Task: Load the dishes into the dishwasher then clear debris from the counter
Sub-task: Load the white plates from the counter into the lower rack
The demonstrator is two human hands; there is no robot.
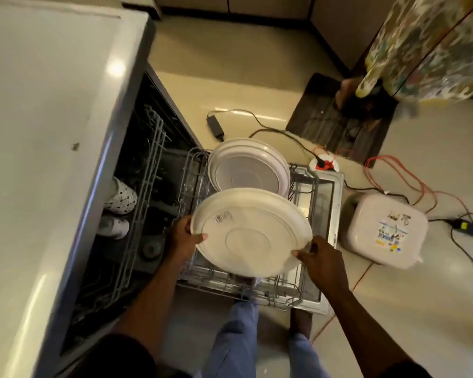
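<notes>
Two hands hold one big white plate [253,231] above the dishwasher's pulled-out rack [284,294]. The left hand [179,238] and right hand [322,257] each have their grip clamped on its rim, one per side, to keep it steady. Other plates [249,170] stand just behind.

Front plate [251,233]: cream-white, faint grey stamp near the rim.
Rear plates [249,167]: white.
Rack [194,165]: grey wire.
Cup [120,199]: white with dark dots.
Surface [38,105]: glossy off-white, with one dark speck [75,145].
Floor [230,77]: beige tile.
Mat [339,118]: dark brown, striped.
Cable [384,157]: red-orange.
Adapter [215,127]: black.
Jug [366,241]: pale pinkish-white, multicoloured label.
Garment [426,45]: floral in green, yellow and white.
Trousers [238,336]: blue.
</notes>
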